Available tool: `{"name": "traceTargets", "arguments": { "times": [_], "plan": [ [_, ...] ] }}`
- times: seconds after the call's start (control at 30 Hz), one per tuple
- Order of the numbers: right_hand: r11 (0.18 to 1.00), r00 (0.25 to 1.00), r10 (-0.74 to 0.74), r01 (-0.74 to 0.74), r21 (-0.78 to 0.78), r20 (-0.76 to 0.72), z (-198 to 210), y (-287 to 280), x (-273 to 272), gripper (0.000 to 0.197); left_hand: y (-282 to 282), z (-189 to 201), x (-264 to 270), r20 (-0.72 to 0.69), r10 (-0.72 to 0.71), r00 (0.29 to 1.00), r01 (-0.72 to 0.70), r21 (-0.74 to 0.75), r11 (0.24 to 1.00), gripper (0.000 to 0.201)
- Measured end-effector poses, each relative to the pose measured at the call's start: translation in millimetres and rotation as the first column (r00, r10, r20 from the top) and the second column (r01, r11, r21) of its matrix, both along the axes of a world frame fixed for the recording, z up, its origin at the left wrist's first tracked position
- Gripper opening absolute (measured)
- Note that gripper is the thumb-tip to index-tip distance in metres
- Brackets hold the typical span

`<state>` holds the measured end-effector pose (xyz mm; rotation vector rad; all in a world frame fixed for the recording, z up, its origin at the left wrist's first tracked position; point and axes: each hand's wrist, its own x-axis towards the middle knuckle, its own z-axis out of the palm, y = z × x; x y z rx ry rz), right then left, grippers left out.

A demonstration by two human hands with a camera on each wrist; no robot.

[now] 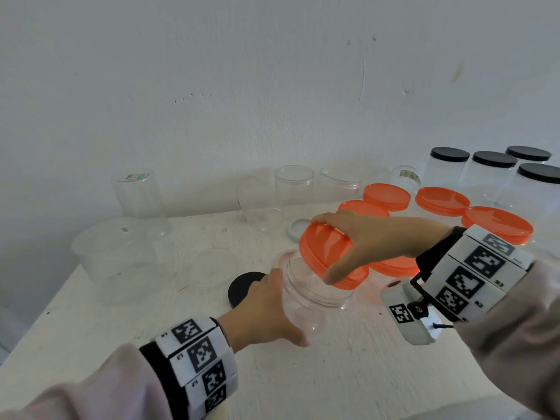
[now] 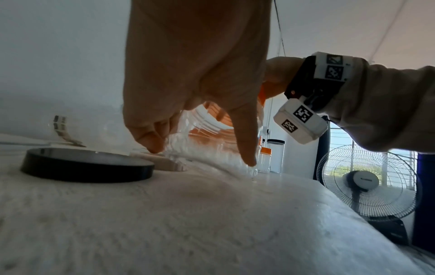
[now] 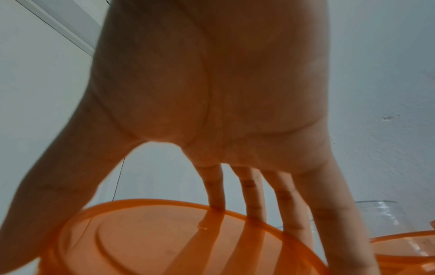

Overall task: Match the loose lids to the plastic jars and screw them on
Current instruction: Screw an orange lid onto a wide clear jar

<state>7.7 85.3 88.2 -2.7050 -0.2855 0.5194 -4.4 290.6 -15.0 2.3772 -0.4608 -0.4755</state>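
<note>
Loose black lid [image 1: 244, 287] lying flat on the desk [image 1: 348, 374], just left of the work; left hand [image 1: 266, 310] curled round the clear plastic jar [image 1: 312, 295], tipping its mouth rightward; right hand [image 1: 369, 241] grasping the orange lid [image 1: 324, 253] by its rim, tilted, just at the mouth. Capping step: needs levelling, seating square on the threads, then twisting
</note>
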Motion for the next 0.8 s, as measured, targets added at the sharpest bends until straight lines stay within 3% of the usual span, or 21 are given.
{"name": "traceTargets", "arguments": {
  "times": [0.5,0.63,0.8],
  "plan": [
    [0.941,0.988,0.144,-0.154,-0.3,-0.058,-6.7,23.5,4.1,0.108,-4.9,1.3,11.5,-0.161,-0.056,0.985,0.0,-0.328,0.945,0.075],
    [0.918,0.982,0.167,-0.187,-0.349,-0.088,-6.3,28.3,5.2,0.106,-7.5,2.3,10.5,-0.171,-0.062,0.983,0.002,-0.328,0.945,0.095],
    [0.906,0.977,0.179,-0.21,-0.367,-0.119,-5.7,30.4,5.8,0.106,-8.7,1.6,11.5,-0.158,-0.07,0.985,0.016,-0.316,0.948,0.104]
  ]
}}
